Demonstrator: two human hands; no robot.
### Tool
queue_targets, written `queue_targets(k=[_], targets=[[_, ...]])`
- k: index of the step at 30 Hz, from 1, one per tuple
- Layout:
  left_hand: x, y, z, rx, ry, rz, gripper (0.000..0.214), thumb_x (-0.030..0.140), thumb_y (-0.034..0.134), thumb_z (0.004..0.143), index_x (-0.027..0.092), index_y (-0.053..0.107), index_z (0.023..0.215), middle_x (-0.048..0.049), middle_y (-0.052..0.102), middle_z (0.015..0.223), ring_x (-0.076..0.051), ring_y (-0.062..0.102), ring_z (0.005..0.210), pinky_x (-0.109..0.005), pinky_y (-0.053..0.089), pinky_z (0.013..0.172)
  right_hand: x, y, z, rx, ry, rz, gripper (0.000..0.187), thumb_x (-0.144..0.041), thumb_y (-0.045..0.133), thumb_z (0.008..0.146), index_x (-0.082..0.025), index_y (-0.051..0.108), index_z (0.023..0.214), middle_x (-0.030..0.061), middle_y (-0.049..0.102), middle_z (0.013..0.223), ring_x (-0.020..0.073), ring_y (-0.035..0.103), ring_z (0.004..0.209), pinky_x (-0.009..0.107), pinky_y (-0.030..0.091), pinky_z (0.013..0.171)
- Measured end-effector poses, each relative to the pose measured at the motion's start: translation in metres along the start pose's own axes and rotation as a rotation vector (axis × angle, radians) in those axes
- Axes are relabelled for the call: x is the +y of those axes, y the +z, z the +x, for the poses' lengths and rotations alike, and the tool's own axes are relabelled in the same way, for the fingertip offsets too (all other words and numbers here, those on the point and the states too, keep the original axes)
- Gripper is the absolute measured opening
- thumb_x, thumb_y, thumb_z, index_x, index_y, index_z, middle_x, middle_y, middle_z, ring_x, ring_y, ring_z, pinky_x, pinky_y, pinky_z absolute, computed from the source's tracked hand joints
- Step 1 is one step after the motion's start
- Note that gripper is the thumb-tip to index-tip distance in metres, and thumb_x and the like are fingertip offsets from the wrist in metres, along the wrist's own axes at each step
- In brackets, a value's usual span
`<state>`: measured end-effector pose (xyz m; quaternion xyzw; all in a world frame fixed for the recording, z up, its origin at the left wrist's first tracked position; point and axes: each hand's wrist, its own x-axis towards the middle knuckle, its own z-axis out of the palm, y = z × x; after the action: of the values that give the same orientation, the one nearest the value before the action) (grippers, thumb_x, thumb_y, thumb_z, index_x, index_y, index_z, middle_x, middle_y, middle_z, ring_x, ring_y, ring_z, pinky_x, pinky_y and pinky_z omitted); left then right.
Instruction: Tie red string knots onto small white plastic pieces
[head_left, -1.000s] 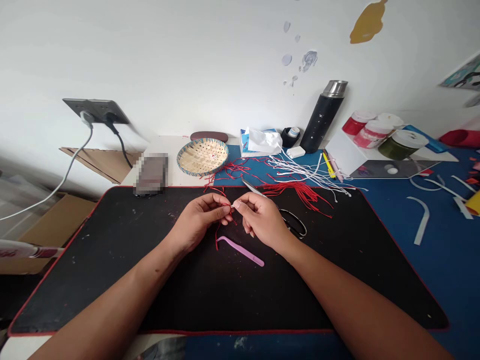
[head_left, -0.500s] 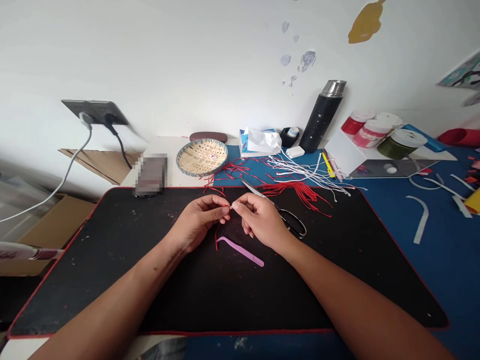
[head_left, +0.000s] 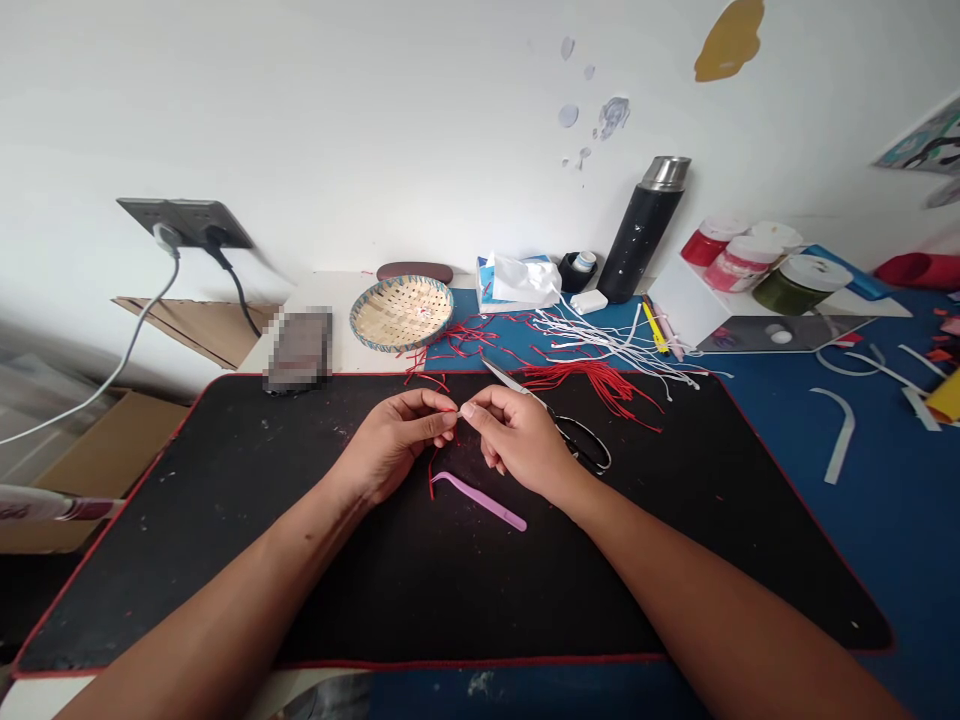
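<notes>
My left hand (head_left: 397, 440) and my right hand (head_left: 521, 435) meet above the black mat (head_left: 225, 520), fingertips pinched together on a thin red paper strip (head_left: 433, 470) that hangs down from them. Both hands are closed in a pinch. A pink curved tweezers (head_left: 480, 500) lies on the mat just below the hands. Black-handled scissors (head_left: 570, 435) lie behind my right hand, partly hidden by it.
A pile of red strips (head_left: 600, 385) and white strips (head_left: 607, 345) lies at the mat's far edge. Behind stand a woven basket (head_left: 401, 312), tissue pack (head_left: 517, 282), black flask (head_left: 645, 230) and paint jars (head_left: 772, 265). Paper scraps litter the blue surface at right.
The hands stay pinched together at the same spot; the red strip's hanging part has shifted slightly. The view has drifted a little.
</notes>
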<state>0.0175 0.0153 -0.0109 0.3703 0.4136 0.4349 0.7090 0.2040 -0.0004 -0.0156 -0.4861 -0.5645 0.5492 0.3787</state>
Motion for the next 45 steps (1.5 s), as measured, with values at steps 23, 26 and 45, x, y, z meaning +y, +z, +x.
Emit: queue_targets(k=[23, 26, 45], targets=[[0.004, -0.002, -0.001, -0.025, -0.046, -0.020, 0.029, 0.023, 0.099, 0.063, 0.011, 0.081, 0.083, -0.0057, 0.075, 0.075, -0.013, 0.069, 0.066, -0.022, 0.056, 0.064, 0.000, 0.001, 0.000, 0.012, 0.005, 0.018, 0.024, -0.044, 0.061, 0.097, -0.020, 0.063, 0.094, -0.0085, 0.054, 0.051, 0.0082, 0.047, 0.035, 0.018, 0.036, 0.036], [0.007, -0.008, 0.001, -0.021, -0.069, -0.035, 0.032, 0.028, 0.097, 0.068, 0.011, 0.082, 0.091, -0.0084, 0.077, 0.081, -0.016, 0.072, 0.071, -0.024, 0.060, 0.067, -0.001, 0.001, 0.000, 0.010, 0.012, 0.020, 0.024, -0.044, 0.061, 0.097, -0.020, 0.063, 0.094, -0.0086, 0.054, 0.050, 0.0084, 0.046, 0.035, 0.019, 0.036, 0.036], [0.001, -0.006, -0.001, -0.072, 0.062, 0.186, 0.025, 0.029, 0.094, 0.072, 0.017, 0.079, 0.089, -0.0025, 0.074, 0.084, -0.013, 0.066, 0.067, -0.025, 0.054, 0.067, -0.001, 0.002, 0.000, -0.007, 0.004, -0.008, 0.023, -0.042, 0.059, 0.098, -0.020, 0.063, 0.093, -0.0076, 0.055, 0.051, 0.0088, 0.048, 0.037, 0.018, 0.036, 0.037]])
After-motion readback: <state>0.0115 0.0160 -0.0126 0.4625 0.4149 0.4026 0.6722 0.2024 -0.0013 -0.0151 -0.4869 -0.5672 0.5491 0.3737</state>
